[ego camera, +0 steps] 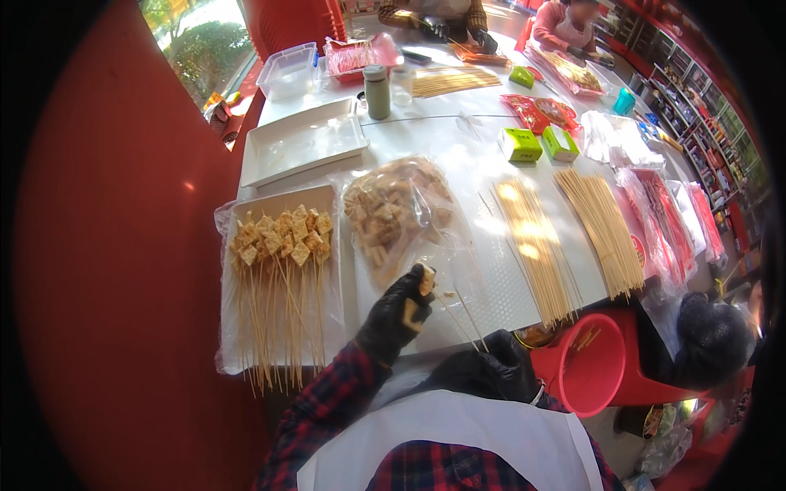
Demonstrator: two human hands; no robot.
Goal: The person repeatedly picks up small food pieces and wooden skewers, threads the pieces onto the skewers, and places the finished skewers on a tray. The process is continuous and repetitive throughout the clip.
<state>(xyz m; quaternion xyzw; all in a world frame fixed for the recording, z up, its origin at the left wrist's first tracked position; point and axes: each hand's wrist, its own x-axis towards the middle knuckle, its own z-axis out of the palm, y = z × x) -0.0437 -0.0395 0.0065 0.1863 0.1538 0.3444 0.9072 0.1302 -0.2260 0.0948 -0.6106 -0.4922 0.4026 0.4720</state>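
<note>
My left hand (396,316), in a black glove, grips pieces of fried tofu (427,279) between thumb and fingers and in the palm. In my right hand (506,366), also gloved, are two bamboo skewers (457,316); the tip of one meets the tofu piece at my left fingertips. Beyond my left hand lies a clear plastic bag (405,212) full of tofu pieces. A plastic-lined tray (230,331) at the left holds many skewers with tofu (282,236) on their far ends. Loose bamboo skewers (534,245) lie in a pile to the right of the bag.
Another skewer bundle (602,233) and red packages (660,227) lie at the right. A white tray (304,141), a flask (376,92) and green tissue packs (521,145) stand farther back. A red bucket (592,365) is below the table edge. Two people (439,21) work across the table.
</note>
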